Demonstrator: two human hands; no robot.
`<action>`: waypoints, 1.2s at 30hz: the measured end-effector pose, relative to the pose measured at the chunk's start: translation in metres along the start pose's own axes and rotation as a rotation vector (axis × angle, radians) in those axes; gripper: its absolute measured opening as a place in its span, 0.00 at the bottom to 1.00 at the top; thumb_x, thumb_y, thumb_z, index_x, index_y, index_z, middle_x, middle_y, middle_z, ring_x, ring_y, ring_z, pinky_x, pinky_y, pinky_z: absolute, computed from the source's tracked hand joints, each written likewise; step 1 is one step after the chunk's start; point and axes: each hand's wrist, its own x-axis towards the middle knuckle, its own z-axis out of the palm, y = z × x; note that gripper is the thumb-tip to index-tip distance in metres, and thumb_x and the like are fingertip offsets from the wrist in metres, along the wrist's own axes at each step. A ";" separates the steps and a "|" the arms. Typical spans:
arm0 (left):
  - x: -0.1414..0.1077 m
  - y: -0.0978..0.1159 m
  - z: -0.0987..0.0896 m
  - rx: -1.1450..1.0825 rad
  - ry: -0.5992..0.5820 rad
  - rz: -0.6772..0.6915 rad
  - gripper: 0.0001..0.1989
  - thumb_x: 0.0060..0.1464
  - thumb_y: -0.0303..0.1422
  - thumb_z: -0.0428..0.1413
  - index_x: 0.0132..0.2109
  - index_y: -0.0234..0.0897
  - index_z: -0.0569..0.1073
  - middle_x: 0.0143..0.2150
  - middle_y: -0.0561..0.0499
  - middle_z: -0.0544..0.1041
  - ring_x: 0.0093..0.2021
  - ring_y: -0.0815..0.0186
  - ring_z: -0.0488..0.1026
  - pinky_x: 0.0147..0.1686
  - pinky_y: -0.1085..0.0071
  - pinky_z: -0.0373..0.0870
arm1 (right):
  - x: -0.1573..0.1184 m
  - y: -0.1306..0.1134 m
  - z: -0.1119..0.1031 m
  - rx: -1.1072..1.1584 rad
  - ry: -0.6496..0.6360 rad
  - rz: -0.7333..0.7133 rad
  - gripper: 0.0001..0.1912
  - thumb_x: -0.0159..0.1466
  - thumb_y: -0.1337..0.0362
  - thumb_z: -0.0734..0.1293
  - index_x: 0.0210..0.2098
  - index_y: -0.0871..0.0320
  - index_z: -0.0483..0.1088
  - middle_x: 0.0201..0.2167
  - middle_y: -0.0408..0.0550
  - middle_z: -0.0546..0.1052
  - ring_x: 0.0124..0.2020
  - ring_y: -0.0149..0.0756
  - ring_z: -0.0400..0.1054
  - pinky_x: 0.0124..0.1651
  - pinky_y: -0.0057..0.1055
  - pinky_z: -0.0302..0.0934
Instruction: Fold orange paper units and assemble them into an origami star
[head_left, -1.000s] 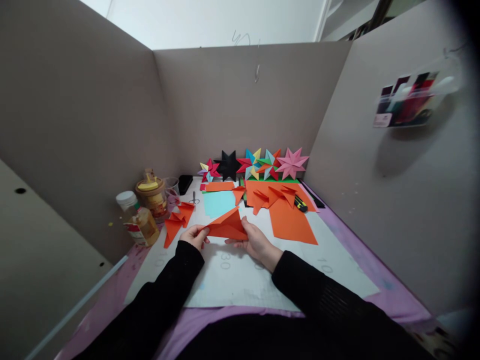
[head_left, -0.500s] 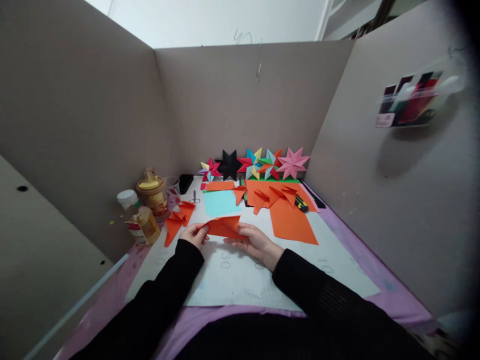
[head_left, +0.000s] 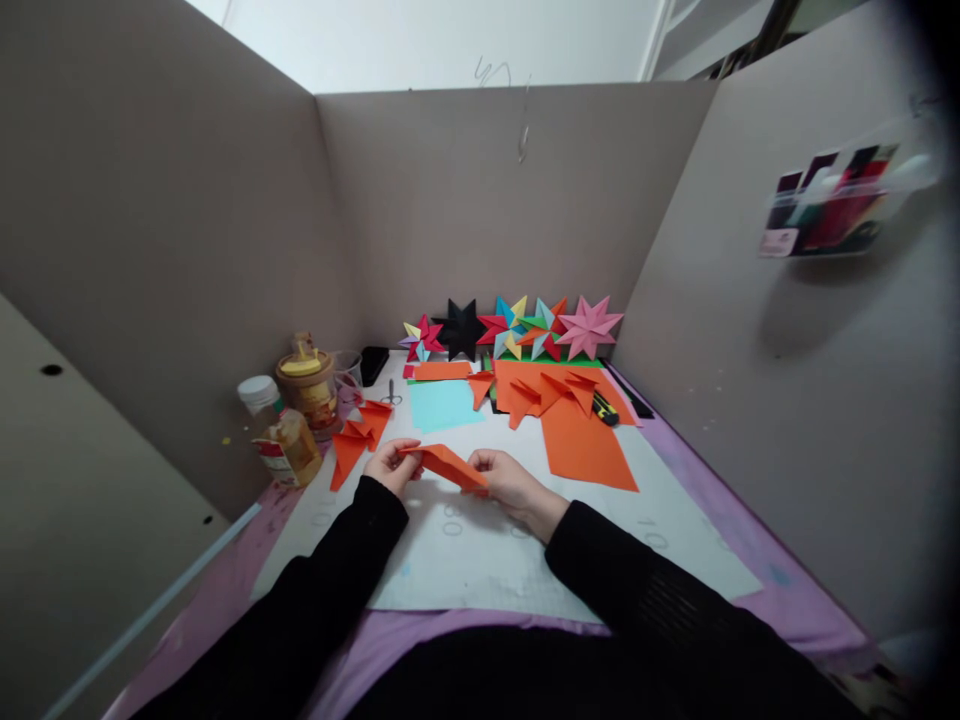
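Grey walls stand around a white surface, with paper stars lined up at the back. Above its near part, a folded orange paper is raised between two hands, tilted down toward the right. The left hand has its grip on one end, thumb and fingers pinching it; the right hand grasps the lower end. To handle it well, a light pinch close to each end should do, since a hard squeeze could leave stray creases; matching edges before pressing would probably give a crisp fold. Orange folded pieces lie beyond the left hand, near a jar; a cutter lies by an orange sheet.
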 end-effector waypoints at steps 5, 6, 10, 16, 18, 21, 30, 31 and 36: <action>0.002 -0.001 -0.001 -0.019 0.012 -0.003 0.18 0.36 0.41 0.62 0.33 0.33 0.71 0.16 0.57 0.69 0.16 0.73 0.65 0.19 0.76 0.63 | -0.002 -0.004 0.001 -0.166 -0.021 -0.067 0.12 0.47 0.62 0.69 0.18 0.58 0.60 0.12 0.35 0.62 0.14 0.23 0.52 0.19 0.22 0.43; 0.004 -0.001 -0.002 -0.032 0.026 -0.038 0.20 0.34 0.42 0.62 0.32 0.33 0.70 0.16 0.58 0.69 0.16 0.73 0.66 0.19 0.76 0.64 | -0.003 -0.005 0.001 -0.182 -0.031 -0.074 0.12 0.49 0.61 0.68 0.18 0.59 0.61 0.13 0.36 0.62 0.15 0.23 0.51 0.19 0.23 0.43; 0.010 -0.002 -0.005 -0.088 0.057 -0.132 0.25 0.28 0.45 0.64 0.32 0.33 0.69 0.17 0.58 0.70 0.16 0.73 0.66 0.19 0.75 0.65 | -0.005 -0.009 0.001 -0.113 -0.081 -0.083 0.12 0.53 0.61 0.63 0.17 0.59 0.61 0.13 0.38 0.62 0.16 0.24 0.51 0.20 0.24 0.44; 0.010 -0.005 -0.007 -0.121 0.030 -0.119 0.24 0.30 0.44 0.65 0.33 0.33 0.68 0.18 0.57 0.71 0.16 0.74 0.66 0.19 0.77 0.65 | -0.006 -0.005 -0.003 0.114 -0.205 0.052 0.05 0.47 0.67 0.66 0.20 0.59 0.63 0.15 0.37 0.64 0.17 0.25 0.56 0.20 0.23 0.47; 0.009 -0.004 -0.006 -0.102 -0.002 -0.095 0.25 0.33 0.43 0.64 0.36 0.32 0.68 0.17 0.58 0.70 0.16 0.74 0.66 0.19 0.77 0.65 | -0.005 -0.003 -0.003 0.106 -0.247 0.070 0.04 0.47 0.67 0.66 0.21 0.60 0.65 0.16 0.39 0.66 0.17 0.25 0.57 0.20 0.23 0.47; 0.004 -0.003 -0.002 -0.130 -0.020 -0.043 0.31 0.35 0.41 0.64 0.46 0.34 0.64 0.16 0.62 0.67 0.16 0.73 0.65 0.19 0.77 0.64 | -0.004 -0.003 0.001 0.054 -0.230 0.047 0.05 0.49 0.67 0.64 0.20 0.62 0.66 0.15 0.41 0.67 0.16 0.24 0.56 0.20 0.24 0.45; -0.016 -0.010 0.015 -0.113 -0.187 -0.224 0.24 0.30 0.44 0.65 0.33 0.32 0.70 0.16 0.55 0.70 0.17 0.73 0.65 0.18 0.76 0.62 | -0.003 0.003 0.012 0.010 -0.133 -0.091 0.06 0.52 0.64 0.65 0.24 0.61 0.66 0.17 0.40 0.68 0.17 0.25 0.58 0.23 0.24 0.51; -0.015 -0.010 0.014 -0.121 -0.179 -0.235 0.24 0.30 0.44 0.66 0.32 0.32 0.70 0.16 0.56 0.70 0.16 0.73 0.65 0.18 0.76 0.62 | -0.003 0.003 0.012 0.020 -0.127 -0.070 0.06 0.52 0.64 0.65 0.23 0.60 0.65 0.16 0.39 0.68 0.17 0.25 0.59 0.22 0.24 0.51; -0.012 -0.009 0.010 -0.096 -0.172 -0.187 0.23 0.30 0.42 0.66 0.32 0.32 0.69 0.18 0.55 0.71 0.17 0.73 0.65 0.18 0.76 0.62 | -0.003 0.003 0.009 0.037 -0.155 0.045 0.08 0.50 0.63 0.68 0.25 0.61 0.66 0.16 0.41 0.70 0.16 0.26 0.61 0.21 0.23 0.52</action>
